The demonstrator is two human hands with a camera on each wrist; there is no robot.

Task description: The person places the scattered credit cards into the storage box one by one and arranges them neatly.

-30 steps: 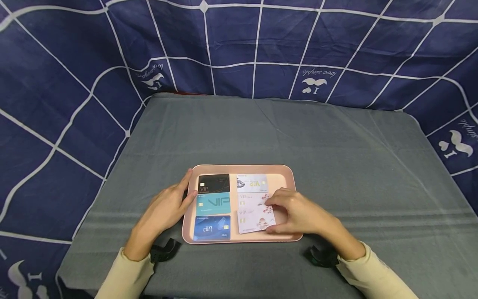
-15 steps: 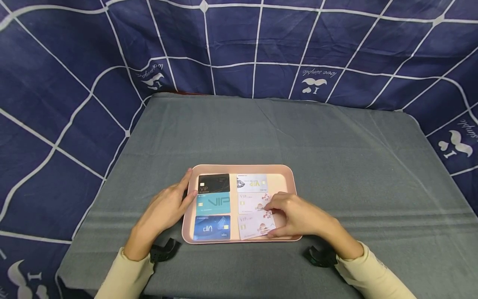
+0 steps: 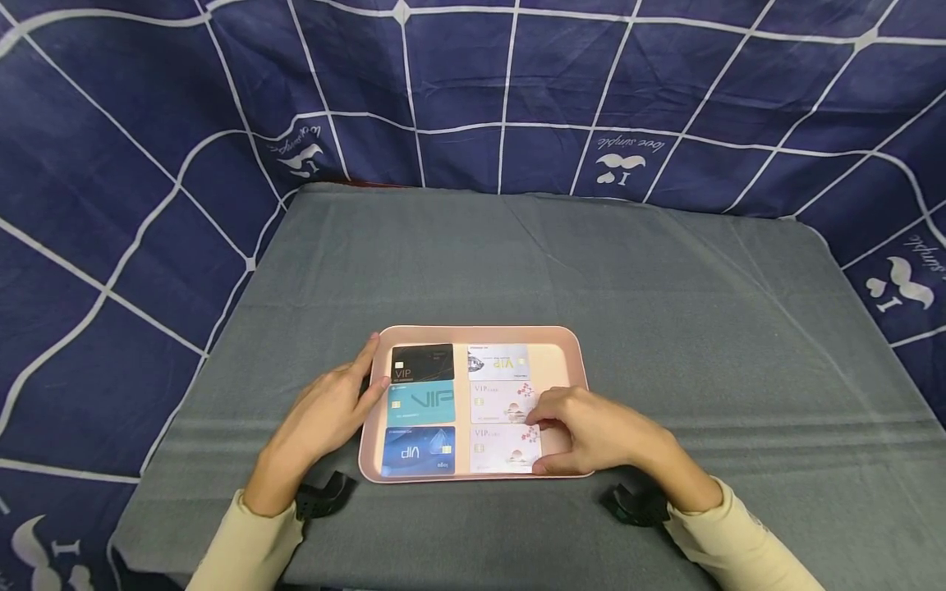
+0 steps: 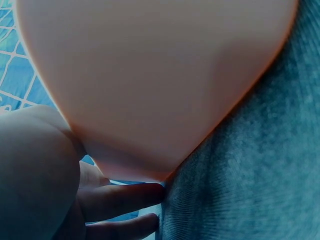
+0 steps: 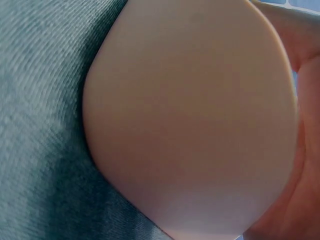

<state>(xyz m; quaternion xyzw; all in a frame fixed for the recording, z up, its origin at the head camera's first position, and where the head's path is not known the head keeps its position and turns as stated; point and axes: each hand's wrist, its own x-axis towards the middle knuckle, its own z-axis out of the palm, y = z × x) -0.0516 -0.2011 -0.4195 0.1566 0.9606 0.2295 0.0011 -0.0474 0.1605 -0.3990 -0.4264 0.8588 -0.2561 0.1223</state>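
Note:
A pink rectangular tray (image 3: pixel 473 332) bears two columns of VIP cards. My left hand (image 3: pixel 328 410) grips its left end, thumb over the rim and fingers outside. In the left wrist view, fingers (image 4: pixel 122 200) reach around the tray's end. With thumb and fingers my right hand (image 3: pixel 591 431) holds a pale pink flowered card (image 3: pixel 502 449) by its right end, at the lower right. Just above lies a matching pink card (image 3: pixel 497 402), and a white card (image 3: pixel 506 363) tops that column. On the left are a black card (image 3: pixel 423 364), a teal card (image 3: pixel 421 402) and a blue card (image 3: pixel 418 451).
Grey cloth (image 3: pixel 665 312) covers the table. Behind and beside it hangs a navy curtain (image 3: pixel 458 82) with white grid lines. Black straps (image 3: pixel 325 495) show at both wrists.
My right hand has shifted slightly toward me, and its pink card has slid down off the matching card, turning from tilted to straight below it. My left hand stays put.

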